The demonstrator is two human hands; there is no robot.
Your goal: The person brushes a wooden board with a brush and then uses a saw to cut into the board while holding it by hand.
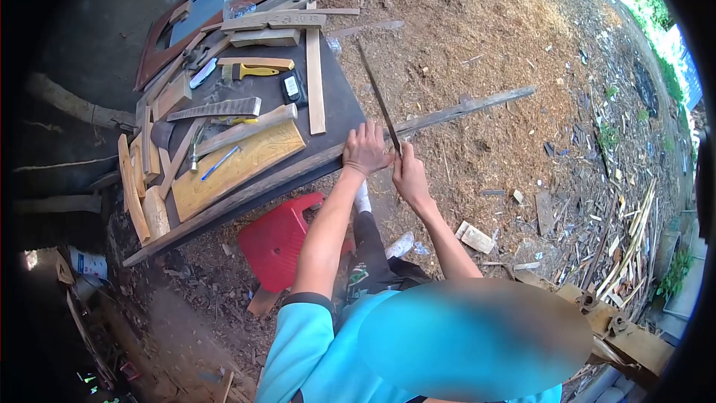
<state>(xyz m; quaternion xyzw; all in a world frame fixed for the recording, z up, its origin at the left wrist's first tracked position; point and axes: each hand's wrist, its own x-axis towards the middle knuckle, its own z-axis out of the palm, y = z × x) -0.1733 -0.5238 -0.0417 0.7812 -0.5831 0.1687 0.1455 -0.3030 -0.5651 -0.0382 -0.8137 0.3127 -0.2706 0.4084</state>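
Observation:
A long, weathered wooden strip [466,109] lies along the near edge of the dark table and juts out past its right corner. My left hand [367,148] grips this strip close to that corner, fingers over the top. Just to the right, my right hand [410,173] is closed around the near end of a saw [380,95] with a long, narrow dark blade. The blade points away from me and crosses the strip beside my left hand. Its handle is hidden in my fist, and the teeth are too small to make out.
On the table [339,97] lie wood offcuts, a yellow-handled brush [253,71], a hammer [195,145], a blue pen [221,163] and a black device [293,87]. A red plastic stool [272,242] stands below the near edge. Wood shavings [477,37] and scraps cover the ground.

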